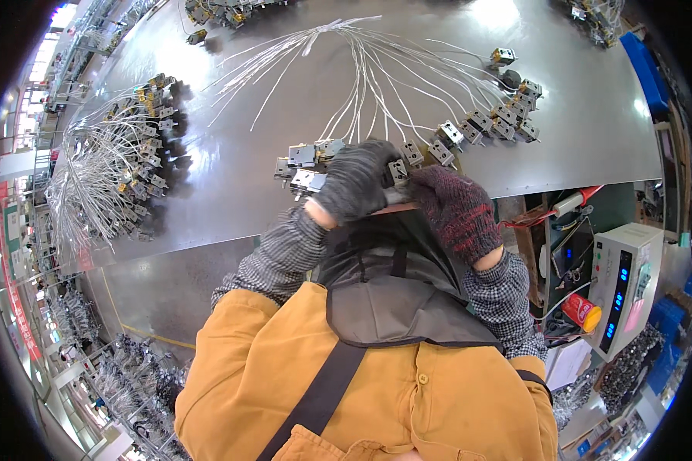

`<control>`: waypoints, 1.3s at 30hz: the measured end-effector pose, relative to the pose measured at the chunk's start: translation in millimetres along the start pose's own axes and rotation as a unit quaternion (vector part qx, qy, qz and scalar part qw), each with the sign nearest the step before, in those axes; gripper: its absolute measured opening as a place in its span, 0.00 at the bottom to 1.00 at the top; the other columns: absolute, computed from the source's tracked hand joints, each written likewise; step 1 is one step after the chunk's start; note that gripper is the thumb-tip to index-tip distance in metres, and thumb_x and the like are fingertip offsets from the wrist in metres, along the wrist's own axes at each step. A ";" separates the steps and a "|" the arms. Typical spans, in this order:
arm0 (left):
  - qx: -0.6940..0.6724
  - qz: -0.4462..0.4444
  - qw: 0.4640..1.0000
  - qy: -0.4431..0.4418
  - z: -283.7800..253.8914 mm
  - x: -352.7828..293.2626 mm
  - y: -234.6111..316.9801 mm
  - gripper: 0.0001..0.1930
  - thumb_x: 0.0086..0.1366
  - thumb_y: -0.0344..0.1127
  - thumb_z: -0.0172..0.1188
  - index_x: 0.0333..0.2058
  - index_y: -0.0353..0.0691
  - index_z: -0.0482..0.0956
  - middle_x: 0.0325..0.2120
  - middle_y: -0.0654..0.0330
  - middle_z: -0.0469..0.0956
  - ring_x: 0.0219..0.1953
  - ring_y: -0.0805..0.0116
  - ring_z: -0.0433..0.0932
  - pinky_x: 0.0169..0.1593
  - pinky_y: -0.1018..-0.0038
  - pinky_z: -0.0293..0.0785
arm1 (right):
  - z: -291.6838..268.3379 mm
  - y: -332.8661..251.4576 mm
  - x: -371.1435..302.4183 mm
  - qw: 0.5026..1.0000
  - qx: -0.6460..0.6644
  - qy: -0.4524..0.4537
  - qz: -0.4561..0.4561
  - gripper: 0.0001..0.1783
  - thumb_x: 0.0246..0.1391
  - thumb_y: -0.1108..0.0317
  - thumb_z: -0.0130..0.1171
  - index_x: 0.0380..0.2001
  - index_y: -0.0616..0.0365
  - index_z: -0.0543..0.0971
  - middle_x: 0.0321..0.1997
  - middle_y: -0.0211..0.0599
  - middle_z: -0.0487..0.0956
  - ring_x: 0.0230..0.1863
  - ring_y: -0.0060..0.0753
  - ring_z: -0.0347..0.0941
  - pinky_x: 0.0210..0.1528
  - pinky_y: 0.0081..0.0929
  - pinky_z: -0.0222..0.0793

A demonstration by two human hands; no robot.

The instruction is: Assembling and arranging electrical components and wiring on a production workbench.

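Observation:
At the front edge of the metal table, my left hand (354, 180) in a dark grey knit glove is closed, fingers curled downward. My right hand (457, 211), in a black and red glove, is closed close beside it. Whatever they grip between them is mostly hidden by the fingers. A small metal box-shaped part (397, 172) sits right by my left fingertips. More such boxes (301, 155) lie to the left of that hand. Others (507, 115) curve away to the right, with thin white wires (373, 69) running from them to a gathered bundle at the far side.
Another heap of wired metal boxes (142, 146) lies on the table's left, its white wires (77, 184) spilling toward the edge. At the right stand a white instrument box (627, 288) with blue digits, a red and yellow container (580, 313) and a red-and-white handled tool (573, 201).

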State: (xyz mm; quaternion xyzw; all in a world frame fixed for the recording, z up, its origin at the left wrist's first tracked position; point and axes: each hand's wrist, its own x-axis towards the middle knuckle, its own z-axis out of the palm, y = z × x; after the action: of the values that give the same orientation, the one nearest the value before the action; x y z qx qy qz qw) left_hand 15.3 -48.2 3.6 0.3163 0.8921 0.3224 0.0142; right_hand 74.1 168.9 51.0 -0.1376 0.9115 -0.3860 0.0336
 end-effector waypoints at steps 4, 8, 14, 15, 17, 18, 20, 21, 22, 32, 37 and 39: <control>-0.312 -0.115 0.914 0.234 -41.9 -14.3 -14.5 0.19 0.66 0.36 0.72 0.52 0.37 0.80 0.43 0.59 0.83 0.41 0.71 0.80 0.47 0.73 0.80 | 2.4 6.4 -7.4 0.999 0.027 -0.009 0.023 0.13 0.61 0.70 0.63 0.48 0.56 0.85 0.46 0.48 0.86 0.50 0.53 0.84 0.52 0.40 0.79; -0.504 -0.135 0.815 0.252 -61.9 -31.9 -45.2 0.20 0.72 0.40 0.67 0.58 0.39 0.79 0.45 0.59 0.83 0.48 0.68 0.82 0.54 0.71 0.80 | 15.7 -1.3 -8.4 0.994 0.108 -0.004 0.003 0.12 0.62 0.68 0.64 0.47 0.55 0.84 0.45 0.48 0.86 0.48 0.55 0.83 0.50 0.43 0.80; 0.173 0.089 0.980 -0.051 -60.0 -32.8 -25.2 0.35 0.49 0.53 0.77 0.53 0.40 0.81 0.42 0.52 0.82 0.49 0.48 0.79 0.63 0.51 0.67 | 42.3 0.1 -8.0 0.993 0.070 -0.099 0.017 0.12 0.64 0.67 0.63 0.49 0.54 0.85 0.46 0.48 0.86 0.49 0.53 0.84 0.52 0.43 0.80; 0.173 0.088 0.980 -0.051 -59.3 -35.4 -24.3 0.35 0.49 0.53 0.77 0.53 0.40 0.81 0.42 0.52 0.82 0.49 0.48 0.79 0.63 0.51 0.67 | 44.0 1.3 -5.4 0.993 -0.028 -0.107 0.042 0.13 0.64 0.67 0.62 0.49 0.53 0.85 0.47 0.48 0.86 0.50 0.53 0.83 0.52 0.44 0.79; 0.163 0.036 0.983 -0.075 -56.5 -39.8 -24.1 0.33 0.48 0.51 0.78 0.51 0.41 0.82 0.41 0.54 0.82 0.49 0.49 0.80 0.62 0.50 0.66 | 40.5 14.7 -7.5 0.998 -0.005 -0.060 0.026 0.13 0.64 0.67 0.62 0.50 0.53 0.85 0.47 0.48 0.86 0.49 0.53 0.83 0.52 0.44 0.79; 0.163 0.035 0.983 -0.075 -51.7 -44.6 -26.4 0.33 0.48 0.51 0.78 0.51 0.41 0.82 0.41 0.54 0.82 0.49 0.49 0.80 0.62 0.50 0.66 | 38.4 19.5 -8.8 1.000 0.019 -0.012 0.011 0.13 0.64 0.67 0.62 0.50 0.52 0.85 0.48 0.47 0.86 0.49 0.53 0.83 0.51 0.45 0.79; 0.186 0.025 0.982 -0.017 -40.3 -54.1 -31.0 0.34 0.47 0.49 0.79 0.52 0.42 0.82 0.40 0.55 0.82 0.49 0.49 0.80 0.61 0.50 0.66 | 38.7 24.2 -9.4 1.000 0.012 -0.019 0.016 0.13 0.64 0.67 0.62 0.51 0.52 0.85 0.48 0.47 0.86 0.49 0.54 0.83 0.51 0.45 0.79; 0.186 0.025 0.982 -0.016 -42.2 -50.9 -24.0 0.34 0.47 0.49 0.79 0.52 0.42 0.82 0.40 0.55 0.82 0.49 0.49 0.80 0.61 0.50 0.66 | 38.5 27.5 -9.9 0.999 0.004 -0.023 0.022 0.14 0.64 0.66 0.62 0.51 0.51 0.85 0.48 0.47 0.86 0.49 0.54 0.83 0.51 0.45 0.79; 0.170 0.007 0.984 -0.053 -48.5 -45.2 -12.3 0.33 0.46 0.48 0.79 0.51 0.42 0.82 0.40 0.55 0.83 0.48 0.49 0.80 0.58 0.51 0.68 | 38.5 30.8 -11.6 0.999 0.002 -0.024 0.022 0.14 0.64 0.66 0.62 0.51 0.51 0.85 0.48 0.47 0.86 0.49 0.54 0.83 0.51 0.45 0.79; -0.167 -0.089 0.982 0.025 -27.9 -30.6 -14.7 0.31 0.47 0.45 0.84 0.49 0.42 0.84 0.38 0.53 0.85 0.38 0.54 0.86 0.45 0.61 0.81 | 31.2 20.4 -4.6 0.998 -0.008 -0.049 0.044 0.15 0.64 0.66 0.62 0.52 0.52 0.85 0.49 0.47 0.86 0.49 0.54 0.83 0.52 0.44 0.79; -0.081 -0.089 0.990 0.071 -4.7 -22.8 -9.2 0.28 0.55 0.52 0.79 0.49 0.42 0.85 0.37 0.53 0.86 0.37 0.57 0.86 0.42 0.64 0.82 | 21.7 40.9 -6.2 0.999 -0.027 0.009 0.015 0.13 0.64 0.62 0.60 0.50 0.48 0.85 0.47 0.44 0.86 0.48 0.54 0.83 0.50 0.47 0.79; -0.113 -0.131 0.985 0.000 -17.3 -15.4 -9.2 0.25 0.63 0.46 0.74 0.54 0.37 0.83 0.38 0.54 0.86 0.44 0.65 0.86 0.50 0.68 0.83 | 20.0 45.3 -5.3 0.999 -0.014 0.024 0.044 0.13 0.63 0.63 0.61 0.49 0.48 0.84 0.47 0.44 0.86 0.48 0.54 0.83 0.50 0.47 0.79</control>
State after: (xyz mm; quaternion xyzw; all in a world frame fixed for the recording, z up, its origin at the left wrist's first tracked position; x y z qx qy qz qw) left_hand 18.5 -72.3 9.1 0.1927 0.8837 0.4166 0.0918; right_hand 72.4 186.5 4.5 -0.0883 0.9228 -0.3742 0.0267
